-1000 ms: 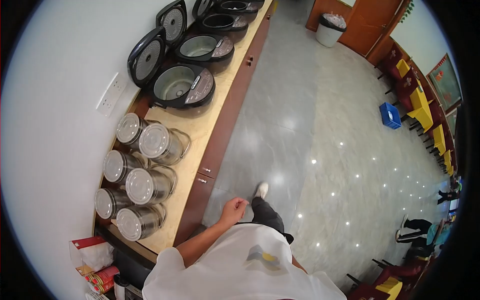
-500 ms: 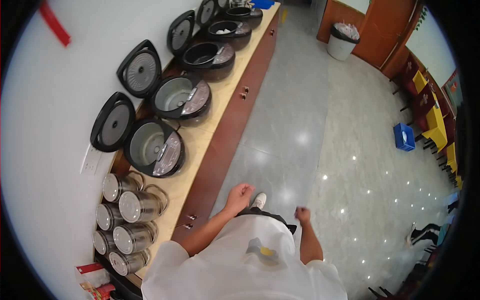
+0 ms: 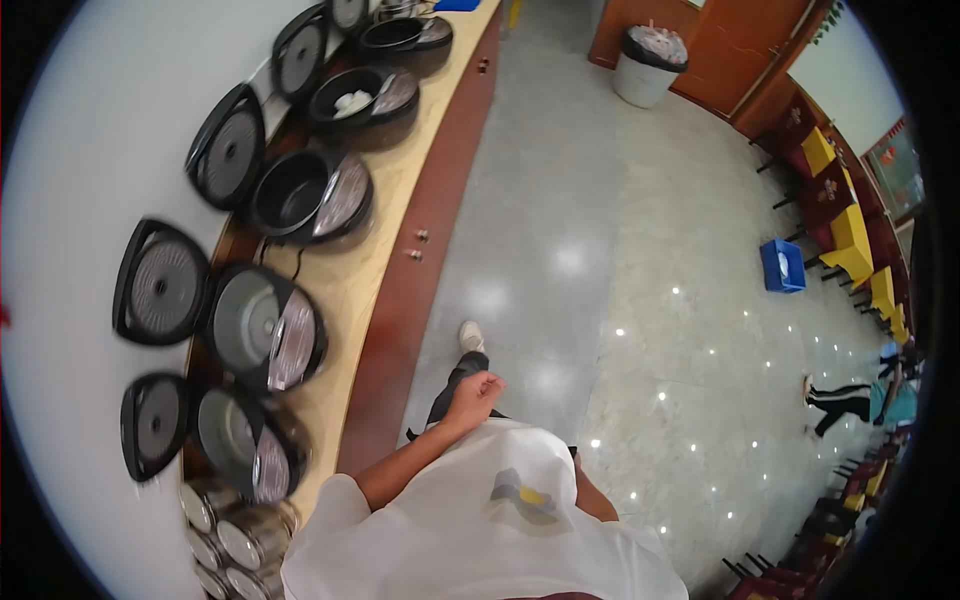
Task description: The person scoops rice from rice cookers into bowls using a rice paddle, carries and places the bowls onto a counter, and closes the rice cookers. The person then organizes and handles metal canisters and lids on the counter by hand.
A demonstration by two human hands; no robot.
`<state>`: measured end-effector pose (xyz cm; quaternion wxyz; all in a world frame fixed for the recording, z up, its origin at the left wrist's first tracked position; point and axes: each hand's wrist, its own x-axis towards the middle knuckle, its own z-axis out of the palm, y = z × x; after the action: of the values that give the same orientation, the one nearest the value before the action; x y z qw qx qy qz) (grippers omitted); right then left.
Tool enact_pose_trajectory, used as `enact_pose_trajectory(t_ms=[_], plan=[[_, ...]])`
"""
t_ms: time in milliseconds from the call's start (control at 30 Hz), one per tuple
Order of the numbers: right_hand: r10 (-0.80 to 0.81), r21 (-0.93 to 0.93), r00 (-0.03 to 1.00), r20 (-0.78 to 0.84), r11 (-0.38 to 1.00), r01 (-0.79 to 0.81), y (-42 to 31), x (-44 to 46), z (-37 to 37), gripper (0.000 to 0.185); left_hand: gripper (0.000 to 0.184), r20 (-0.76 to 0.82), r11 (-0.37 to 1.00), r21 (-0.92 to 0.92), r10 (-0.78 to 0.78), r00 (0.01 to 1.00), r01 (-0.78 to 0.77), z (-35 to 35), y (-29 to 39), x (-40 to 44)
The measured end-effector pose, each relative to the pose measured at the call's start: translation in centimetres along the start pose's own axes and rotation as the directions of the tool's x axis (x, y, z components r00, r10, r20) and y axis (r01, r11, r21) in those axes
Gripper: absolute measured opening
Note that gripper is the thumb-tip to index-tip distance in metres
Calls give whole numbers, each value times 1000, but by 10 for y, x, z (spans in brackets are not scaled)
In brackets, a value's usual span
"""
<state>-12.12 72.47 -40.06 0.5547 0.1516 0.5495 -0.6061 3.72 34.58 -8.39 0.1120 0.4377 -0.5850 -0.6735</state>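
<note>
Fingers curled in and narrow, the left hand [image 3: 476,400] hangs in front of a white shirt [image 3: 450,520], above a dark trouser leg [image 3: 455,385] and a pale shoe [image 3: 472,337]; the right hand is hidden by the body, and the state of its fingers cannot be told. To the left, rice cookers [image 3: 272,470] line the long counter [image 3: 347,305], lids [image 3: 162,281] raised along the wall edge; one, toward the far end, holds something white [image 3: 352,103]. Metal canisters [image 3: 250,540] crowd the near end, beside the nearest cooker, while a blue item [image 3: 457,5] rests at the far end. Across the floor [image 3: 690,340] are a lined bin [image 3: 643,82], a blue crate [image 3: 782,268], yellow-draped tables [image 3: 850,240] and a person in a teal top [image 3: 898,404].
</note>
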Motion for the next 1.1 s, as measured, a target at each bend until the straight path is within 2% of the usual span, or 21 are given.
enact_pose_trajectory(t_ms=[33,67,100,133,200,267,300,333,367,400,433,500,567,633,733,833,933,1000,1033,1067,1100], plan=[[-80,-374,991,-105,927,35,-14,-3,11,35,23,-57,985,51,168,984,-165,-2,11,30],[-143,-666,970,-197,746,-25,-26,-5,24,35,23,-30,986,46,160,987,-159,-5,19,50],[-179,-747,958,-223,663,-50,-39,-1,36,36,22,2,996,-8,87,996,-87,-12,50,72],[-214,-782,950,-229,622,-48,-54,10,46,36,21,32,998,-61,29,999,-27,-18,79,97],[-315,-804,926,-208,595,21,-81,42,58,37,21,78,996,-66,61,995,-55,-24,110,148],[-476,-767,868,-144,607,205,-102,86,54,38,21,-11,987,-77,140,990,-141,-25,130,187],[-559,-708,819,-133,631,316,-107,114,51,38,22,48,992,-67,109,993,-106,-32,149,203],[-231,-702,925,-302,710,-52,-144,129,74,42,22,66,994,-52,102,993,-99,-34,161,214],[-286,-813,888,-359,563,-147,-215,98,165,46,22,84,996,-32,90,992,-87,-36,174,230],[-286,-804,886,-364,578,-143,-244,100,207,46,23,100,997,-14,76,992,-75,-38,186,246],[-377,-838,854,-360,533,-118,-266,106,233,48,23,114,998,38,39,993,-44,-39,195,258],[-463,-863,825,-326,503,-59,-302,126,257,51,24,109,998,39,41,993,-46,-34,196,285],[-393,-839,852,-346,536,-93,-327,163,254,50,28,109,998,58,-28,994,22,-33,194,315],[-279,-814,894,-350,563,-143,-349,207,246,50,30,78,1000,14,-10,997,9,-28,199,346],[-241,-887,952,-186,459,-57,-377,273,231,49,32,-52,999,-25,19,998,-20,-30,227,393],[-268,-948,961,63,285,141,-423,338,214,49,34,-171,998,-59,8,985,-18,-37,282,442],[-345,-865,807,480,-31,502,-504,409,211,49,32,-288,987,-152,14,957,-60,-52,331,482],[-349,-771,691,633,-213,599,-561,457,226,49,29,-359,978,-191,13,933,-87,-65,345,501],[-242,-926,908,343,73,370,-602,458,266,46,26,-492,960,-215,55,869,-182,-72,350,511],[-101,-959,995,4,283,32,-645,461,307,43,22,-615,934,-216,97,782,-285,-81,358,524],[-117,-893,992,-43,450,15,-673,471,336,35,22,-624,935,-214,93,776,-284,-94,367,535]])
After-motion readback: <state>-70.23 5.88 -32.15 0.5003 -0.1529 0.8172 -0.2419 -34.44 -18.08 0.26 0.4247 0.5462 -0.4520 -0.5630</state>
